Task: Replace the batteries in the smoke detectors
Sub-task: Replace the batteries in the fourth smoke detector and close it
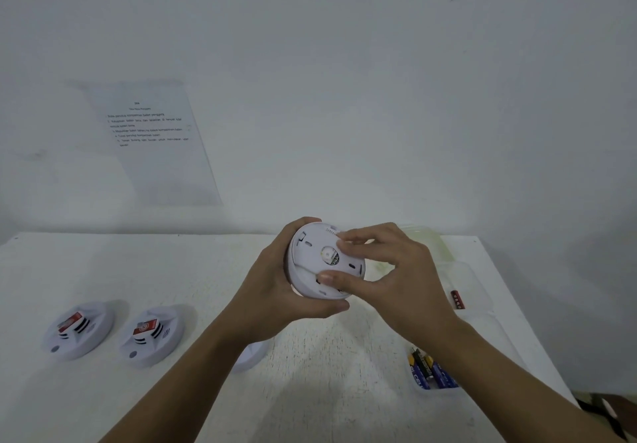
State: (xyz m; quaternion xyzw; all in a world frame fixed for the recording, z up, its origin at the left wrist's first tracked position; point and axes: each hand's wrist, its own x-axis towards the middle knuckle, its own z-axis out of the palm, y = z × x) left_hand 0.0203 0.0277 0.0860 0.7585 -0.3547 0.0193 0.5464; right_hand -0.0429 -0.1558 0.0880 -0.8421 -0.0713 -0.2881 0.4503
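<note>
Matt white plastic detector (312, 256), rough tabletop (206, 270)

Logged as a bare, staged workroom: white table (327, 398) stood against plain white wall (379, 80); printed instruction sheet (151, 143) fixed above table's left half; clear plastic trays (482, 315) of batteries (432, 372) kept at table's right edge.

Round white smoke detector (310, 260), underside up

2 detectors (113, 332) left of batteries (431, 370)
</note>
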